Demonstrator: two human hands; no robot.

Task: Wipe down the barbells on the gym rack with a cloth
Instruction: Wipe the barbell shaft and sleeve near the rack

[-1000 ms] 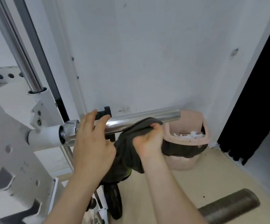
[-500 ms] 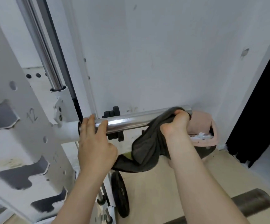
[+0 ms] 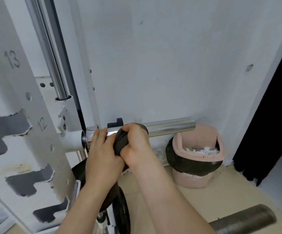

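A chrome barbell sleeve (image 3: pixel 169 127) sticks out to the right from the white gym rack (image 3: pixel 18 132). My right hand (image 3: pixel 135 144) grips a dark grey cloth (image 3: pixel 120 144) bunched around the sleeve near its inner end. My left hand (image 3: pixel 103 152) rests on the sleeve just left of it, fingers over the chrome, touching the right hand and the cloth. More of the cloth hangs below, mostly hidden behind my left wrist.
A pink waste bin (image 3: pixel 199 159) with a black liner stands by the wall under the sleeve's free end. A black weight plate (image 3: pixel 121 215) sits low on the rack. A dark padded roller (image 3: pixel 243 220) lies at lower right. A black curtain (image 3: pixel 271 115) hangs on the right.
My right hand has slid the cloth left along the sleeve from its free end to beside my left hand. The sleeve's outer half now shows bare.
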